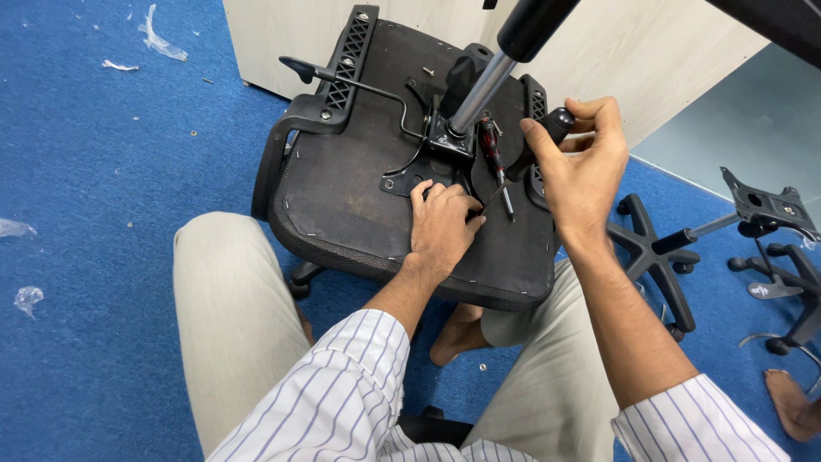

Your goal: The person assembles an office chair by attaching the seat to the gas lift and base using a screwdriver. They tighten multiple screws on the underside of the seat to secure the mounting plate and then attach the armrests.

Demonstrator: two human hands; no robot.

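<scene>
An upturned black office chair seat (342, 197) lies across my knees, its metal mechanism plate (446, 141) and grey gas cylinder (481, 90) pointing up. My left hand (443, 227) rests on the seat underside beside the plate, fingertips pinching something small that I cannot make out. My right hand (581, 167) is closed around the black handle (554, 124) of a tool whose shaft angles down towards my left fingers. A red-and-black screwdriver (492, 152) lies on the seat between the two hands. A black lever (351, 81) sticks out to the left of the plate.
Blue carpet (94, 214) with scraps of clear plastic (158, 34) surrounds me. A pale wooden panel (650, 68) stands behind the seat. At right are a black star base (654, 252) and another chair mechanism on a post (765, 210). A bare foot (791, 402) shows at lower right.
</scene>
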